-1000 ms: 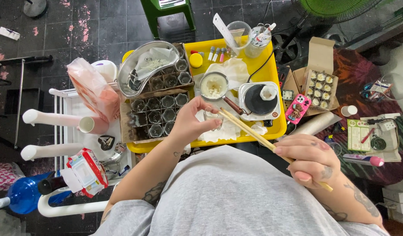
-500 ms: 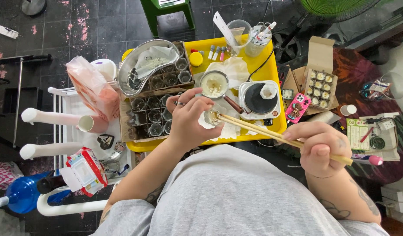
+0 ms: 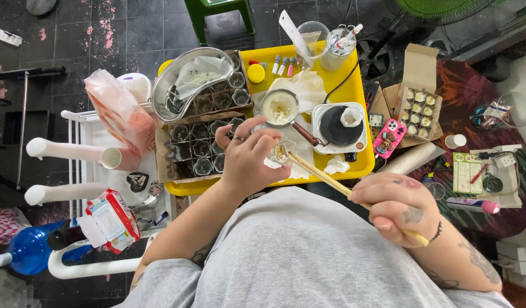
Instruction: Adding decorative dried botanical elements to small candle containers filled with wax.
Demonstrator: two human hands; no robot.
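The left hand (image 3: 249, 162) had come up to hold the small glass jar (image 3: 281, 153) in closed fingers over the yellow tray (image 3: 363, 165), and the right hand (image 3: 397, 208) had pushed the chopsticks (image 3: 331, 181) into it.

Setting: small home craft workspace, apparently for candle or wax pouring, laid out on a dark tiled floor (image 3: 103, 34). Evidence: yellow tray (image 3: 363, 165) used as work surface; compact electric hot plate (image 3: 338, 126); small saucepan (image 3: 280, 108) of pale melted material; cardboard box of empty small glass jars (image 3: 203, 134); second open carton of filled jars (image 3: 418, 111); kidney-shaped metal basin (image 3: 186, 80); clear measuring cup (image 3: 314, 37) with ruler; cup of pens and tools (image 3: 340, 45). Domestic surroundings: white plastic rack (image 3: 58, 148), green stool (image 3: 220, 8), patterned rug (image 3: 474, 85), blue water bottle (image 3: 29, 251), pink phone (image 3: 388, 138).
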